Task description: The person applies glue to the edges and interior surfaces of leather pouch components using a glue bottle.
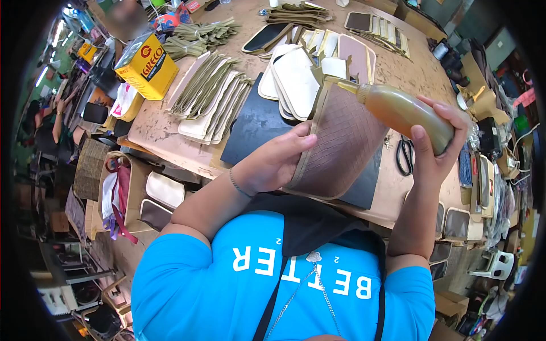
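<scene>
My left hand (pixel 276 162) grips the near left edge of a brown woven-textured panel (pixel 348 139), thumb on its face and the other fingers behind it. The panel is held up at a tilt, with a pale olive strip along its left edge. In my right hand (pixel 435 150) is a squeeze bottle (pixel 406 113) of amber-brown liquid, tipped over sideways. Its nozzle (pixel 346 86) points left and overlaps the panel's top corner in this view. Behind the panel, a dark board (pixel 242 136) lies on the table, partly hidden. White rounded pieces (pixel 293 79) overlap the board's far side.
Black-handled scissors (pixel 405 156) lie right of the panel. Stacked strip-edged pieces (pixel 210 99) and a yellow can (pixel 149 68) stand on the left of the wooden table (pixel 170 145). More cut panels (pixel 378 31) lie at the far side. A box with ribbons (pixel 116 187) sits below left.
</scene>
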Demonstrator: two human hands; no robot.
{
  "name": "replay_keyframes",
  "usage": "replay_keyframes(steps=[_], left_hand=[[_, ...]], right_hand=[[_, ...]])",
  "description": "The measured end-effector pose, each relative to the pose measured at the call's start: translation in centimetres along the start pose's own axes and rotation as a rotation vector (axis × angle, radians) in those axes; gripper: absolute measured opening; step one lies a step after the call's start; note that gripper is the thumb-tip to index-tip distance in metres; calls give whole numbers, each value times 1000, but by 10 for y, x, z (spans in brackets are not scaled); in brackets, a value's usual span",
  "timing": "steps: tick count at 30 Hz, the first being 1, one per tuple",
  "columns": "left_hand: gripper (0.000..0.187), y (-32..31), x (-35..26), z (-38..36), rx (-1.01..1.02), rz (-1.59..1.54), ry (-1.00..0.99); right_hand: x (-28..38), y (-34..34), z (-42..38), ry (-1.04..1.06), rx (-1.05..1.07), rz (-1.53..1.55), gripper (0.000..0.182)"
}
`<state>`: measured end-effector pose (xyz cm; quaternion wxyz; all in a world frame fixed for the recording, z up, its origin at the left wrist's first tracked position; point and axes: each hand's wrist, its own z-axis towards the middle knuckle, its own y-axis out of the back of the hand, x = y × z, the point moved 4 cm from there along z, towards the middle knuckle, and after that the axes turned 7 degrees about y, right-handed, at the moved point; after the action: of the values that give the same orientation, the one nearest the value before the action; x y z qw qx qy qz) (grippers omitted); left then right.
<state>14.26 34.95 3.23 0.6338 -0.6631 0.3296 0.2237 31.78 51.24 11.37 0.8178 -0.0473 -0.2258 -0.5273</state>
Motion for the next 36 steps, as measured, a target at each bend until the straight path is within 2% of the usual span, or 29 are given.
replay_keyframes(steps=[6,29,36], left_hand=[[79,-7,-1,-2,94,26,7],[78,-1,2,-7,94,89,20],[80,-3,0,-8,101,79,13]], right_hand=[[-8,-4,-2,-91,17,14,44],[-23,-7,-6,-243,35,130,36],[-23,-9,-7,-274,113,168,36]])
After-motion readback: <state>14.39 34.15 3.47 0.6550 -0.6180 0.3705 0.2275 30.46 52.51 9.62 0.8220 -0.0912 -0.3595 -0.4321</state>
